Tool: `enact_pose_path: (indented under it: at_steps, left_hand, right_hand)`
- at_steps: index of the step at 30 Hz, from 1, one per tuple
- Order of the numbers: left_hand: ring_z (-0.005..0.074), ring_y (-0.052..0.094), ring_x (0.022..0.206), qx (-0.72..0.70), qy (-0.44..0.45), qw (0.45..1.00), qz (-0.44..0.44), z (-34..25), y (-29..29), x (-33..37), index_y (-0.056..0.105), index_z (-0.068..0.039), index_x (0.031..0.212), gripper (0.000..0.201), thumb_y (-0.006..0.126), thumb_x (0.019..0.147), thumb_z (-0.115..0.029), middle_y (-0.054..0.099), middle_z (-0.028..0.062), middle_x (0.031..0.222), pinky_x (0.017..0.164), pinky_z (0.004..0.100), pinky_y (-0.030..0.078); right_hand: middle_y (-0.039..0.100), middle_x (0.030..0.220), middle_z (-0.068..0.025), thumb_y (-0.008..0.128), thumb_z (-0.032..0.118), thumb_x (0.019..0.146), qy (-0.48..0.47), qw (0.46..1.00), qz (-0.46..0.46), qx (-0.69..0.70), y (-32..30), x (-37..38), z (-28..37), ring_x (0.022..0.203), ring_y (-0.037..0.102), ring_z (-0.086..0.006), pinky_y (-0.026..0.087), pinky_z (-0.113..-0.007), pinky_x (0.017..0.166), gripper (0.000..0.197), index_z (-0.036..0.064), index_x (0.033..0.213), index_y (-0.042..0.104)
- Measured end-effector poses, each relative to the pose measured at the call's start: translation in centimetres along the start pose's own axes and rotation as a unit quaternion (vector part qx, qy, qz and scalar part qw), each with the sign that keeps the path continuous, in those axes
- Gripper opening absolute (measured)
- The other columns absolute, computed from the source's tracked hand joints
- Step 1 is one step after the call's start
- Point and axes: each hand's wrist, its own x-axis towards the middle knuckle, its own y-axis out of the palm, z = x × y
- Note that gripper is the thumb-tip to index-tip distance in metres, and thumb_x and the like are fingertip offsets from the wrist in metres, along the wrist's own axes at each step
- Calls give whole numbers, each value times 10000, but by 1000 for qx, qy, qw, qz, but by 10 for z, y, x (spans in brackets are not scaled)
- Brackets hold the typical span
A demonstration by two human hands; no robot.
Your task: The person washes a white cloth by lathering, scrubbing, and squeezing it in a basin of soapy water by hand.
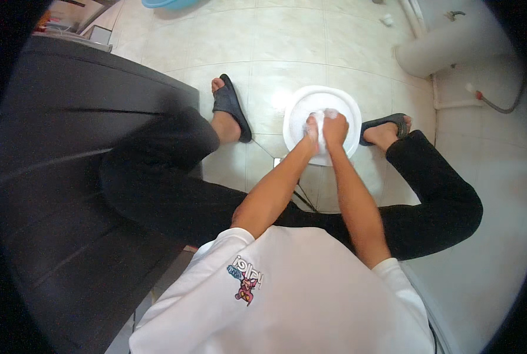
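A round white basin (pixel 291 123) stands on the tiled floor between my feet, with white suds in it. Both my arms reach down into it. My left hand (pixel 312 130) and my right hand (pixel 336 128) are close together, fingers curled around a white sudsy cloth (pixel 320 131) bunched between them. Foam covers parts of the fingers and hides the cloth's full shape. The right hand is closed in a fist-like grip, its knuckles near foam at the basin's far side.
Pale floor tiles (pixel 275 47) surround the basin. My sandalled feet flank it, the left sandal (pixel 230 106) farther off and the right sandal (pixel 381 127) close by. A dark cabinet (pixel 98 94) lines the left. White pipes (pixel 428 59) run along the right wall. A blue basin (pixel 169 3) sits far off.
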Motion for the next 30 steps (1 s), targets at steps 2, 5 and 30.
enact_pose_path:
  at_steps: [2, 5, 30]
  left_hand:
    - [258, 584, 1023, 40, -6, 998, -39, -1, 14, -6, 582, -121, 1151, 654, 220, 916, -612, 633, 99, 1099, 904, 374, 465]
    - [251, 590, 1012, -24, -73, 993, 91, -8, -37, 29, 583, -115, 1139, 652, 224, 916, -610, 633, 98, 1085, 901, 375, 467]
    - [253, 571, 1003, 41, -16, 999, 18, -38, 17, -42, 575, -76, 1103, 487, 299, 952, -448, 610, 103, 1077, 897, 383, 466]
  right_hand:
    - [670, 856, -242, 624, 229, 802, -30, 999, 25, -26, 0, -6, -11, 833, 644, -418, 500, -479, 755, 253, 4, 887, 701]
    - [654, 795, -246, 622, 256, 789, -60, 997, 47, 24, 3, -46, 19, 777, 641, -422, 495, -472, 718, 271, 1, 839, 697]
    - [619, 756, -292, 616, 229, 795, -91, 995, 31, 17, -3, -46, 16, 746, 632, -440, 488, -469, 688, 281, -46, 764, 668]
